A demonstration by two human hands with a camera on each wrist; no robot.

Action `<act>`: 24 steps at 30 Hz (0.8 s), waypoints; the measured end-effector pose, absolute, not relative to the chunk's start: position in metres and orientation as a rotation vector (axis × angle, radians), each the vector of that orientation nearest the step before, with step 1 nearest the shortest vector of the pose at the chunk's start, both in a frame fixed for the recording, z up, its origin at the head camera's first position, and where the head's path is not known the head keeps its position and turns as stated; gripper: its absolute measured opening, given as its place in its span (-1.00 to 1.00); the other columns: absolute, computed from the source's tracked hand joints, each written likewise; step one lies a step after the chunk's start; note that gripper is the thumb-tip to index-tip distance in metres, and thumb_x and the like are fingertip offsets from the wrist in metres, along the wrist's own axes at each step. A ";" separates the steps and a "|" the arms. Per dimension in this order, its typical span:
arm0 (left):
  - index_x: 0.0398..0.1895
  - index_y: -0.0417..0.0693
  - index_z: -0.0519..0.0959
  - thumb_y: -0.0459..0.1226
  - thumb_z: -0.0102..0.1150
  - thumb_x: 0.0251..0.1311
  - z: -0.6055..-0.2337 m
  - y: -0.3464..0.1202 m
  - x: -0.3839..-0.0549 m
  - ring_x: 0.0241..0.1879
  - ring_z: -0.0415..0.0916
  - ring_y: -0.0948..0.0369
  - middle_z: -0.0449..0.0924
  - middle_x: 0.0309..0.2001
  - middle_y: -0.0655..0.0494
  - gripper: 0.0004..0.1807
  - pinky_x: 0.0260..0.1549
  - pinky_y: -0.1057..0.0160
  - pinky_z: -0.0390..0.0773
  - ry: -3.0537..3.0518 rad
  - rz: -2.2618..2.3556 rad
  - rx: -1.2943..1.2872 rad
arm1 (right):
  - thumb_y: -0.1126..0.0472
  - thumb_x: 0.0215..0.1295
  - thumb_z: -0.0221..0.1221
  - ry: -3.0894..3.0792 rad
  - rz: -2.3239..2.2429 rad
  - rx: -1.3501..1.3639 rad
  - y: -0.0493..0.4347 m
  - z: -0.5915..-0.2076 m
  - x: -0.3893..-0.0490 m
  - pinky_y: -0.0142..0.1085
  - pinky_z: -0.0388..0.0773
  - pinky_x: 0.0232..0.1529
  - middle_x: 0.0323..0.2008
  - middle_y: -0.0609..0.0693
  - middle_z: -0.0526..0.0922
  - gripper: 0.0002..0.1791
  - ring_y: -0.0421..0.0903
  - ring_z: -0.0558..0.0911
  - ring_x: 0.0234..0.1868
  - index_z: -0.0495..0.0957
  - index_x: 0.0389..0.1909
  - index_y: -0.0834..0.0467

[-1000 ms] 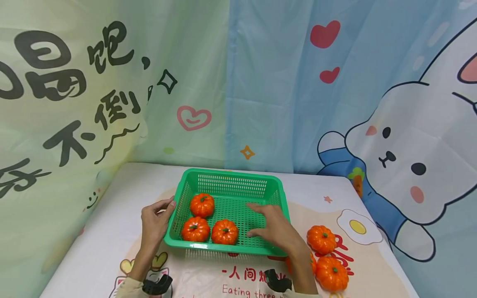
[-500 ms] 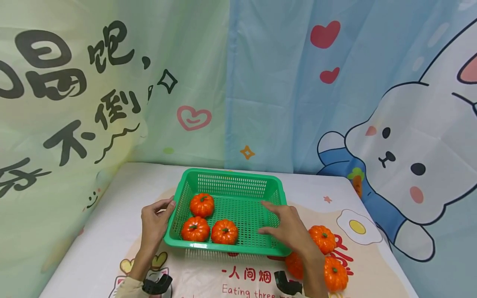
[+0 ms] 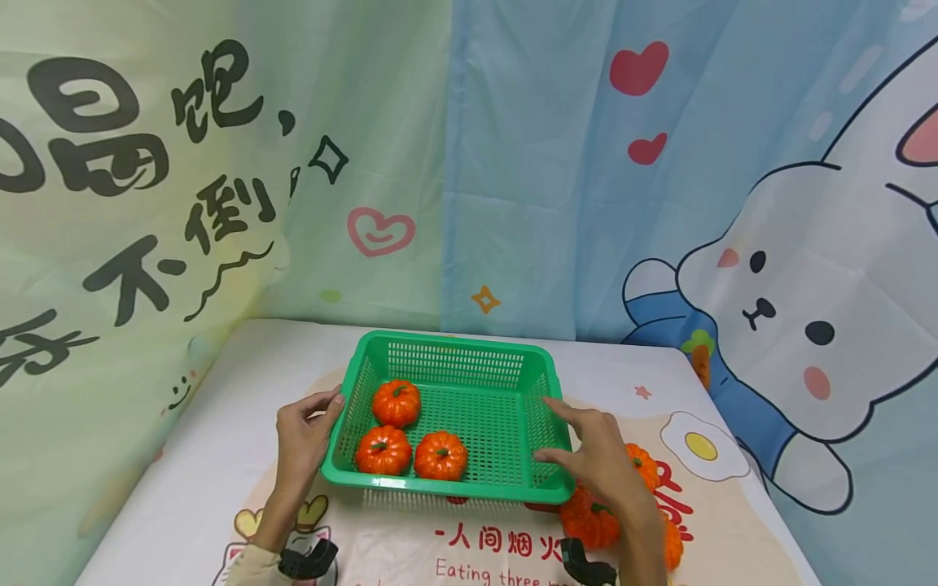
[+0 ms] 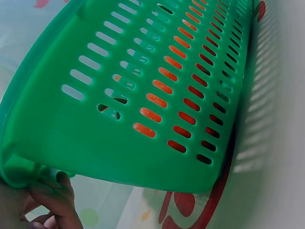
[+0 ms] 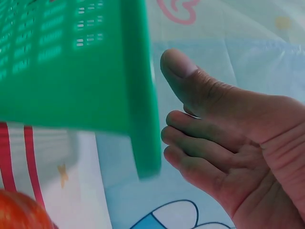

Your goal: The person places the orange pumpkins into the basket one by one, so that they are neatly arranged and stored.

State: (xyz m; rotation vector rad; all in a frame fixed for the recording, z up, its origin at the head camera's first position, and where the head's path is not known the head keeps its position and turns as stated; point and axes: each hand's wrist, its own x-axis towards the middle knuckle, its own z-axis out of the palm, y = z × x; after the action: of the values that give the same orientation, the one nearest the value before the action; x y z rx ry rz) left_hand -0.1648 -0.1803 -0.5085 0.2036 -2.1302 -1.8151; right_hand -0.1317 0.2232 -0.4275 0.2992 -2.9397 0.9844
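A green plastic basket (image 3: 454, 490) stands on the table with three small orange pumpkins inside: one toward the back (image 3: 396, 403), one at the front left (image 3: 384, 451) and one at the front middle (image 3: 441, 456). My left hand (image 3: 304, 431) grips the basket's left rim; in the left wrist view its curled fingers (image 4: 57, 198) are at the rim's corner. My right hand (image 3: 597, 456) is by the basket's right rim, thumb and fingers apart, with nothing held. The right wrist view shows a gap between its thumb (image 5: 190, 78) and the rim (image 5: 143, 119).
Right of the basket lie more pumpkins: one near its front corner (image 3: 589, 521), one farther back (image 3: 642, 464) and one (image 3: 672, 541) partly behind my right forearm. The printed tablecloth (image 3: 513, 561) covers the table, and a patterned curtain (image 3: 513, 203) hangs behind.
My right hand has moved right, from over the basket's inside to its right rim, staying spread. My left hand, the basket and the pumpkins have stayed put.
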 end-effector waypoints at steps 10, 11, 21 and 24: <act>0.13 -0.37 0.77 -0.37 0.32 0.51 -0.508 -0.180 -0.164 -0.46 0.74 0.40 0.78 -0.03 -0.44 -0.73 -0.40 0.49 0.71 -2.137 -1.812 0.214 | 0.21 0.17 0.63 -2.939 0.924 0.180 0.244 -0.428 -0.123 0.33 0.61 0.32 0.45 0.27 0.60 -0.05 0.41 0.60 0.44 0.45 0.58 0.19; 0.13 -0.37 0.77 -0.37 0.32 0.51 -0.508 -0.180 -0.164 -0.46 0.74 0.40 0.78 -0.03 -0.45 -0.73 -0.40 0.49 0.71 -2.138 -1.810 0.213 | 0.22 0.17 0.63 -2.938 0.923 0.164 0.246 -0.428 -0.122 0.33 0.60 0.34 0.45 0.27 0.60 -0.05 0.41 0.59 0.44 0.45 0.58 0.19; 0.13 -0.39 0.76 -0.39 0.31 0.50 -0.508 -0.180 -0.164 -0.47 0.72 0.44 0.77 -0.03 -0.46 -0.73 -0.40 0.51 0.69 -2.149 -1.790 0.218 | 0.18 0.19 0.62 -2.931 0.837 0.041 0.265 -0.434 -0.115 0.35 0.58 0.35 0.32 0.35 0.69 -0.10 0.28 0.69 0.13 0.49 0.54 0.23; 0.13 -0.40 0.76 -0.39 0.31 0.50 -0.507 -0.179 -0.164 -0.47 0.71 0.44 0.77 -0.01 -0.47 -0.73 -0.41 0.51 0.69 -2.146 -1.793 0.215 | 0.19 0.20 0.62 -2.953 0.854 -0.010 0.270 -0.437 -0.114 0.31 0.60 0.35 0.20 0.34 0.76 -0.08 0.19 0.65 0.05 0.46 0.56 0.22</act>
State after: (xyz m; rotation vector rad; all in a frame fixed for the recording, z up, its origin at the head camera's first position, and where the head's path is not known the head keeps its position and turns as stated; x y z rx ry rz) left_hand -0.1643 -0.1794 -0.5075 0.2148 -2.1457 -1.7926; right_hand -0.1136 0.2696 -0.4366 -0.0095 -2.9530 0.8541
